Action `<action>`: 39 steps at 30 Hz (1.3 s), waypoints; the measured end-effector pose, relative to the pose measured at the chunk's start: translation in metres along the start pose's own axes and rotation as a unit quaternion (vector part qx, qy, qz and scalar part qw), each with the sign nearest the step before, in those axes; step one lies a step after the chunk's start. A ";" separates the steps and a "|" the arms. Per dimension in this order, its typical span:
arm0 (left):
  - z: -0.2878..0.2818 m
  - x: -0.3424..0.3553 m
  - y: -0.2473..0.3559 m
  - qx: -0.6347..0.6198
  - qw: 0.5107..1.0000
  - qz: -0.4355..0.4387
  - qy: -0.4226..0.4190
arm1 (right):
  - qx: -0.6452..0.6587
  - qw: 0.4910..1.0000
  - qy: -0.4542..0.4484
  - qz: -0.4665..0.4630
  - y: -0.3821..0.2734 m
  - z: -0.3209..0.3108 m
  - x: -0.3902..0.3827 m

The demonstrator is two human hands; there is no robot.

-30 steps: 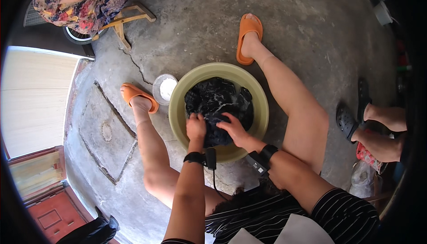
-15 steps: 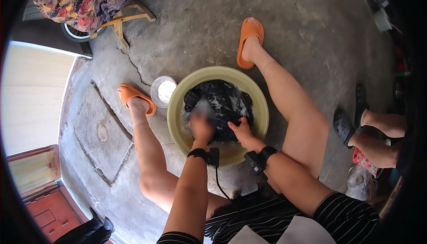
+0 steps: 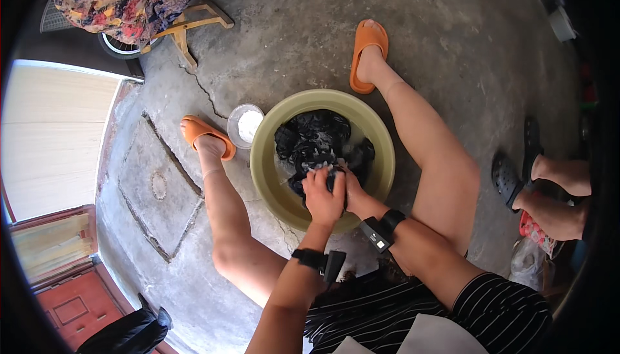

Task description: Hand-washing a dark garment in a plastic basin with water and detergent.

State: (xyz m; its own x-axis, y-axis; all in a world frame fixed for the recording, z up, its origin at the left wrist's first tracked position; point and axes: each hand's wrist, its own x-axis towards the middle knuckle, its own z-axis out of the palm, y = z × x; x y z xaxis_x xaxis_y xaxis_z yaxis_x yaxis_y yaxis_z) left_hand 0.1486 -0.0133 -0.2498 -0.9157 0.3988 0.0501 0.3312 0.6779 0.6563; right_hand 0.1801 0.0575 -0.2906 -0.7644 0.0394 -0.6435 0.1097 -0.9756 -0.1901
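A round olive-yellow basin (image 3: pixel 263 166) stands on the floor between my legs. Wet black cloth (image 3: pixel 316 131) lies bunched in it, in cloudy water with whitish suds. Over the near part of the basin, my left hand (image 3: pixel 324 196) is closed on a fold of the black cloth, knuckles up. My right hand (image 3: pixel 354 192) presses against the same fold from the right, right beside the left hand. Its fingers are partly hidden behind the left hand and the cloth. Both wrists wear black straps with small boxes.
A clear bowl of white powder (image 3: pixel 249 123) sits at the basin's left rim. A person in patterned clothes sits on a wooden stool (image 3: pixel 187 28) at the far left. Another person's dark clogs (image 3: pixel 507 176) and a plastic bag (image 3: pixel 526 260) are on the right. The concrete floor is cracked.
My left hand has moved right and come against my right hand. The black cloth is now gathered up between them. The view has shifted slightly.
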 end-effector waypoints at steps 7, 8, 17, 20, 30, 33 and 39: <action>0.007 0.043 -0.066 -0.004 0.989 -0.143 -0.033 | -0.177 0.973 0.061 -0.134 -0.008 0.021 0.005; -0.006 0.042 -0.077 0.056 0.985 -0.157 -0.052 | -0.192 0.968 0.039 -0.154 -0.008 0.028 0.005; 0.009 -0.054 -0.064 0.106 0.920 -0.078 -0.370 | -0.708 0.623 0.220 -0.249 -0.023 -0.098 0.059; 0.000 -0.054 -0.071 0.022 0.943 -0.078 -0.324 | -0.656 0.691 0.193 -0.234 -0.018 -0.104 0.067; -0.003 -0.034 -0.051 0.021 0.963 -0.016 -0.268 | -0.572 0.768 0.222 -0.185 -0.023 -0.108 0.076; -0.002 -0.029 -0.053 -0.016 0.965 -0.007 -0.261 | -0.452 0.831 0.258 -0.198 -0.033 -0.155 0.114; -0.011 -0.026 -0.072 -0.010 0.971 -0.083 -0.222 | -0.343 0.896 0.203 -0.197 -0.015 -0.063 0.048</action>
State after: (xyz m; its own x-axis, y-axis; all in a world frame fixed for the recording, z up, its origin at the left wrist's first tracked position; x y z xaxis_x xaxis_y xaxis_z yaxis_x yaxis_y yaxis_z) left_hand 0.1463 -0.0790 -0.2902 -0.7659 0.5157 -0.3839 0.1799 0.7452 0.6421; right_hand 0.1822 0.0875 -0.3651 -0.5506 0.5629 -0.6164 0.3536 -0.5116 -0.7831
